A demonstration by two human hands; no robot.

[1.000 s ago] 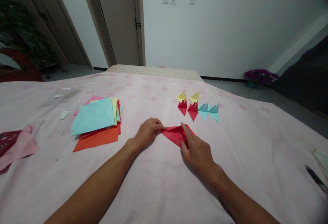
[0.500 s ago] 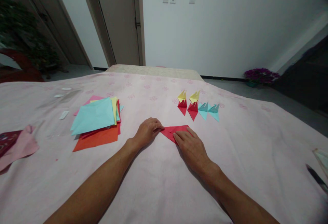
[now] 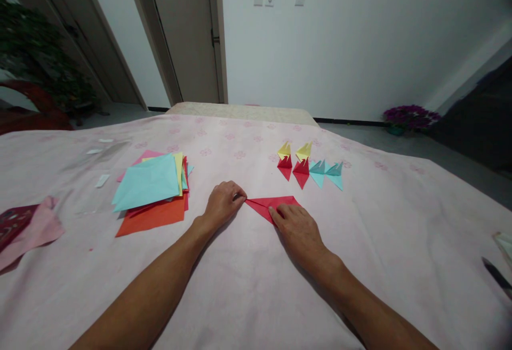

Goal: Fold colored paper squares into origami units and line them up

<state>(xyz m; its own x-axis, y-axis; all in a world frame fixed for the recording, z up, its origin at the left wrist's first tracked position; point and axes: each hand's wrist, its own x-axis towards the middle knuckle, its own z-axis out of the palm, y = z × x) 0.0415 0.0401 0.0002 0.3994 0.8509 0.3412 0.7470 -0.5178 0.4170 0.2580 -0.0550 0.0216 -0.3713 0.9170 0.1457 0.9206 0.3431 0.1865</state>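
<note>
Two bare hands are working on one flat, wedge-shaped piece of folded red paper (image 3: 260, 205), which lies on the counter, covered in pale pink flower-printed cloth (image 3: 240, 296), just on the near side of a group of small folded figures. The step in hand looks like laying a fold down and sharpening its crease: a line runs along the red piece from its narrow left tip towards the right hand.

The left hand (image 3: 221, 203) has its fingers (image 3: 239, 196) closed together, thumb and fingertips pinching that narrow tip with hardly any gap. The right hand (image 3: 300, 230) lies over the wider end, its fingers bent and close together, with one tip (image 3: 272, 211) pressing on the paper near the crease. Whether anything of that hand reaches under the paper cannot be told.

As I judge it, the next move calls for a steady pinch at the tip, the layers lined up, and even pressure along the crease; a slip there could leave the point skewed.

Beyond the hands stand two yellow paper figures (image 3: 304, 151), two red paper figures (image 3: 301, 172) and two light blue paper figures (image 3: 335, 174). To the left lies a loose pile of coloured paper sheets (image 3: 148, 179), light blue uppermost, with orange showing at the near edge.
</note>
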